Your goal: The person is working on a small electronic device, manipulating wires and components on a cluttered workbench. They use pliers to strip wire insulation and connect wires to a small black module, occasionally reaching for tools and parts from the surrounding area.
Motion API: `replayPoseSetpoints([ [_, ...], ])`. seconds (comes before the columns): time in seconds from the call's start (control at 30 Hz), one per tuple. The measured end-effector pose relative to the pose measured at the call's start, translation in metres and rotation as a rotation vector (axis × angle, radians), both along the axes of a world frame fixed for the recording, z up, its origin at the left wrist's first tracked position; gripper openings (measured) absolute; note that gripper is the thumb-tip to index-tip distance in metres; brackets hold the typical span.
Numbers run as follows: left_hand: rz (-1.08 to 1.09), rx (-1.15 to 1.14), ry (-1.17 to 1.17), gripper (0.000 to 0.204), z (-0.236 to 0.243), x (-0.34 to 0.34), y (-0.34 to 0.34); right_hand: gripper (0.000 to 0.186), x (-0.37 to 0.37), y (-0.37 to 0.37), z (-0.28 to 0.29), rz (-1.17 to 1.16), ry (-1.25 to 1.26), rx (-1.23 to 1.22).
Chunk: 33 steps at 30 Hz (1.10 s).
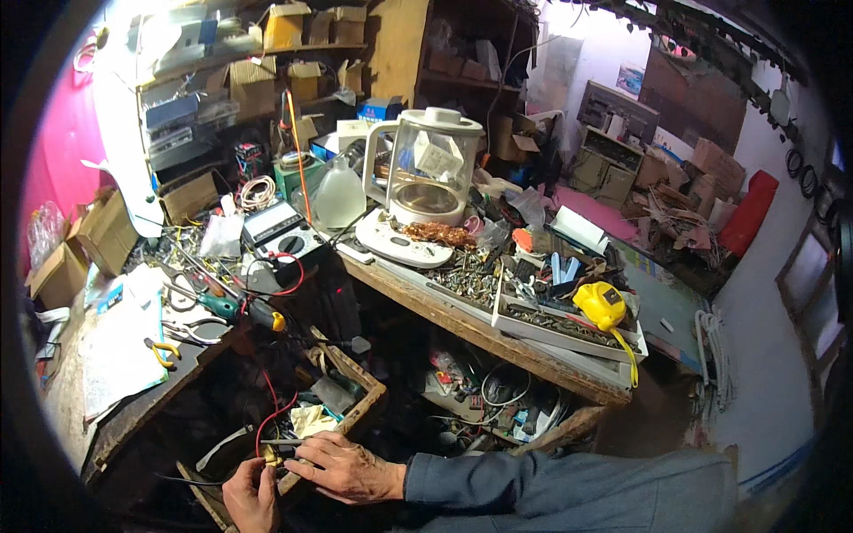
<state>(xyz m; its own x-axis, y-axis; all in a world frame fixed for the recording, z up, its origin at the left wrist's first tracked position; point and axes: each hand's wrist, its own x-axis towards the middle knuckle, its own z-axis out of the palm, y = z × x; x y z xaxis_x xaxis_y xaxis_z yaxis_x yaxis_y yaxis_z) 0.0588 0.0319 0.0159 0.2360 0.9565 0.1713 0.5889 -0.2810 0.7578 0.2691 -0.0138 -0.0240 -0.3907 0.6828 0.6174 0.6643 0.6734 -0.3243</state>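
Both hands low in view, over the near edge of an open wooden drawer (379,388). Small yellowish piece (272,457) sits in the gap between them: up and slightly right of my left hand (251,496), left of my right hand (346,469). Left is nearer; its thumb and forefinger appear to pinch the piece from below. Too small to read the piece's own long axis.

Slim grey rod (283,441) lies just above it, long axis nearly level, left to right, right end at my right fingertips. Right fingers bent, palm down; cannot tell whether they grip the rod or only rest by it. Right forearm comes in from the right, roughly in line with the rod.

Red wire (274,416) drops from above toward the piece; the join is unclear.
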Motion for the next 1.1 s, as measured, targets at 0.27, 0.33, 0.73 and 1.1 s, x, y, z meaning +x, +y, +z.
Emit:
replayPoseSetpoints([
  [0.27,-0.074,-0.106,0.042,0.023,0.034,-0.005,-0.002,0.078,-0.013,0.007,-0.021,-0.039,-0.11,-0.003],
  [0.33,-0.089,-0.091,-0.008,0.024,0.032,-0.007,-0.001,0.079,-0.014,0.008,-0.021,-0.044,-0.106,0.004],
  [0.73,-0.073,-0.106,0.008,0.024,0.031,-0.003,-0.003,0.075,-0.014,0.006,-0.026,-0.072,-0.112,0.034],
  [1.1,-0.04,-0.007,0.22,0.026,0.022,-0.005,-0.004,0.063,-0.016,-0.001,-0.013,-0.071,-0.115,-0.052],
])
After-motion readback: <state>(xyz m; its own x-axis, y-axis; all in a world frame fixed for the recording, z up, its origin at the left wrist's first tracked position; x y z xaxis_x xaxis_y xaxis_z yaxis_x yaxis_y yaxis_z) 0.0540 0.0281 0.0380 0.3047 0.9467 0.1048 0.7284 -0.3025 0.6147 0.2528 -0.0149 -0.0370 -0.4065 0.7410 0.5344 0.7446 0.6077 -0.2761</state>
